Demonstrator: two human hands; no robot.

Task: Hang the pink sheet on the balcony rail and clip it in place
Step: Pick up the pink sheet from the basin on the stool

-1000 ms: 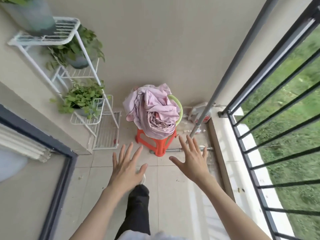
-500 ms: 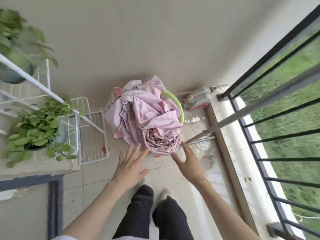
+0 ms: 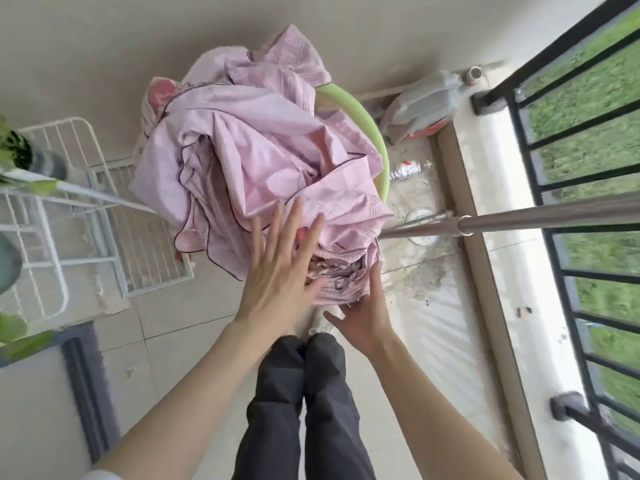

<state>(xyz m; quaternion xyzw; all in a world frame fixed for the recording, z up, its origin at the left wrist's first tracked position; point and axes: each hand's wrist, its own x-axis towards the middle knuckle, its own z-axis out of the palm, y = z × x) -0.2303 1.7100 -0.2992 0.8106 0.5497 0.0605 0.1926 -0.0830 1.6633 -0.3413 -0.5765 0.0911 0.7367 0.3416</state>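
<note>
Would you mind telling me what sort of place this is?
Most likely a home balcony: a black barred railing overlooks grass, a metal drying pole crosses it, and a white plant rack stands by the wall.

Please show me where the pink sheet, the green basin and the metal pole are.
pink sheet (image 3: 256,140): head view, on the crumpled top of the pile.
green basin (image 3: 363,116): head view, on the bare rim at the right.
metal pole (image 3: 540,218): head view, on the shaft, right of the ring.
</note>
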